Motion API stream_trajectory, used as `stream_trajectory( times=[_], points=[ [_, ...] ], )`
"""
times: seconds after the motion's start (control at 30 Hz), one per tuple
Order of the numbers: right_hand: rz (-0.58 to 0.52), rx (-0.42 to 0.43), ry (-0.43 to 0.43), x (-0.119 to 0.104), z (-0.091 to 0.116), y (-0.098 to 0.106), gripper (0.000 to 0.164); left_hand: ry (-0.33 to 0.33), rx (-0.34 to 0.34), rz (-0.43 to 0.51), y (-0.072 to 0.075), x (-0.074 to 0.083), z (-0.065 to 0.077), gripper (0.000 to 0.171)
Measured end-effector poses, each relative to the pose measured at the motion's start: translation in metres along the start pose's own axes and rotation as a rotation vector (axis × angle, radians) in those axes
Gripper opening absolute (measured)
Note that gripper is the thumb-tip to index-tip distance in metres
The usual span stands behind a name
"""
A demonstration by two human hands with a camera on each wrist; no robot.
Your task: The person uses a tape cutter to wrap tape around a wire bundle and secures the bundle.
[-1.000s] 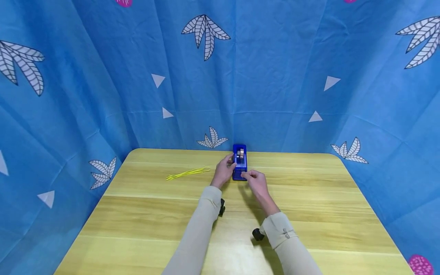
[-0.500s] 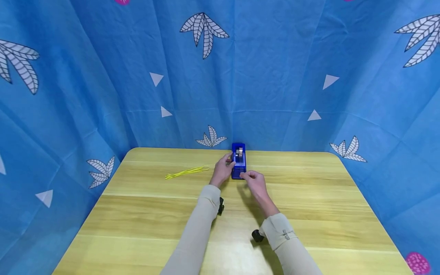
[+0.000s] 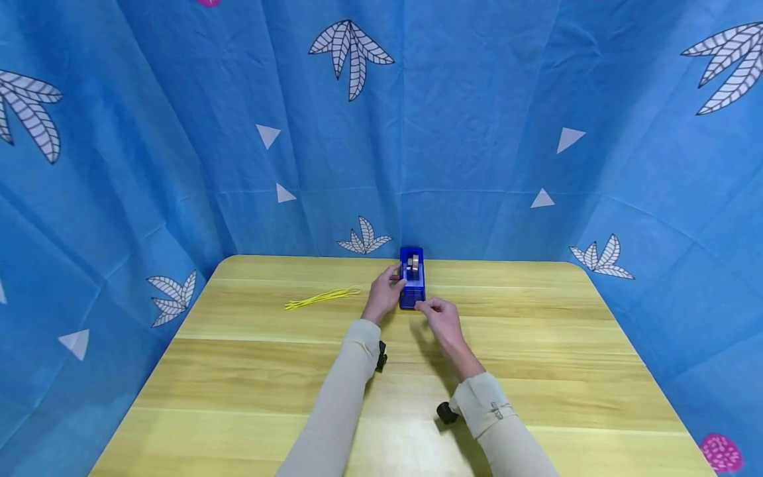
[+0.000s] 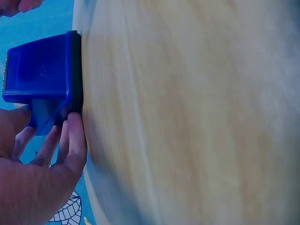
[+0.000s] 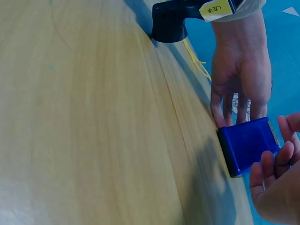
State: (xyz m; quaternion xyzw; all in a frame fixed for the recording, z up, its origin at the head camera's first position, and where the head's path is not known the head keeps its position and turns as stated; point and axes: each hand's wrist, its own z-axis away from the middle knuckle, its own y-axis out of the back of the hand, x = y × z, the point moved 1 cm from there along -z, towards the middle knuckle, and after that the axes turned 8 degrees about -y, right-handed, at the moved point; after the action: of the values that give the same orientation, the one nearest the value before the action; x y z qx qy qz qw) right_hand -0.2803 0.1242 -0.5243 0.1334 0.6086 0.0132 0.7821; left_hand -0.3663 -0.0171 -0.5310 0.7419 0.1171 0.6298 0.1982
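A blue tape dispenser (image 3: pixel 412 278) (image 4: pixel 42 70) (image 5: pixel 246 143) with a tape roll in it stands near the far edge of the wooden table (image 3: pixel 268 371). My left hand (image 3: pixel 381 298) (image 4: pixel 42 173) (image 5: pixel 241 79) holds its left side, fingers against the base and thumb up by the roll. My right hand (image 3: pixel 438 318) (image 5: pixel 276 187) has its fingers curled and pinches at the dispenser's near end. Whether a strip of tape lies between those fingers is too small to tell.
A bundle of thin yellow strands (image 3: pixel 322 298) (image 5: pixel 199 65) lies on the table left of the dispenser. Blue patterned cloth (image 3: pixel 477 132) hangs close behind and on both sides. Black wrist cameras (image 3: pixel 446 412) (image 5: pixel 173 21) sit under both sleeves.
Both hands and the dispenser keep their places; only the head view has shifted slightly.
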Motion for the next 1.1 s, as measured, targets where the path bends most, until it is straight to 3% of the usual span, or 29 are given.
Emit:
stream_trajectory(
  times=[1.1],
  points=[
    [-0.025, -0.003, -0.006, 0.01, 0.017, -0.003, 0.022, 0.01, -0.01, 0.004, 0.001, -0.001, 0.001, 0.051]
  ],
)
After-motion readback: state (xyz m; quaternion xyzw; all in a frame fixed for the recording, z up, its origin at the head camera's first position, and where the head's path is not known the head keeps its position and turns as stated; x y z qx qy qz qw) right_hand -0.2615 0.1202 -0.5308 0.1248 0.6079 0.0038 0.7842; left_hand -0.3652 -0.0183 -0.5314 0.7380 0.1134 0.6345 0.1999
